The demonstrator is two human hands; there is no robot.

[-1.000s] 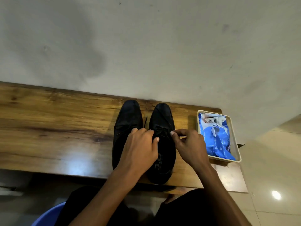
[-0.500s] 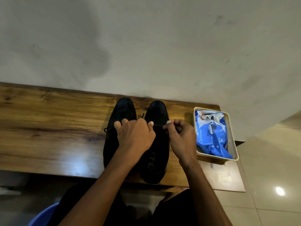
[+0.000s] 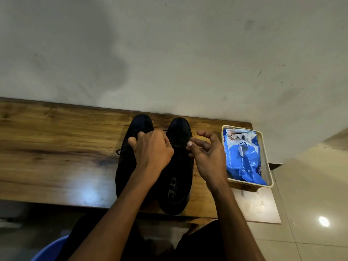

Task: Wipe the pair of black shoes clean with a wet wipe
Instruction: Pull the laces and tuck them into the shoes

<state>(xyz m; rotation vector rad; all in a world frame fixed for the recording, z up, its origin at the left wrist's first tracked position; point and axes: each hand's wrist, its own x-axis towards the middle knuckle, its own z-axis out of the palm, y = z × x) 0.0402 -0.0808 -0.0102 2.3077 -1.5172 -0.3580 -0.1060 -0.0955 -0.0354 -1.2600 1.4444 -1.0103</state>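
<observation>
Two black lace-up shoes stand side by side on the wooden table, toes toward the wall: the left shoe point(image 3: 125, 172) and the right shoe point(image 3: 177, 185). My left hand point(image 3: 150, 149) lies over their lace area with fingers curled; a black lace point(image 3: 120, 150) trails out from under it to the left. My right hand point(image 3: 207, 157) pinches a lace of the right shoe between thumb and forefinger, its other fingers spread. A blue wet wipe pack point(image 3: 243, 159) with white wipes at its top lies to the right.
The pack sits in a cream tray point(image 3: 268, 166) near the right end of the wooden table point(image 3: 56, 147), which stands against a grey wall. A blue tub rim point(image 3: 47, 249) shows at the bottom left, with tiled floor point(image 3: 310, 204) on the right.
My left hand has slid forward and left over the laces. My right hand has opened its outer fingers while keeping the pinch at the lace.
</observation>
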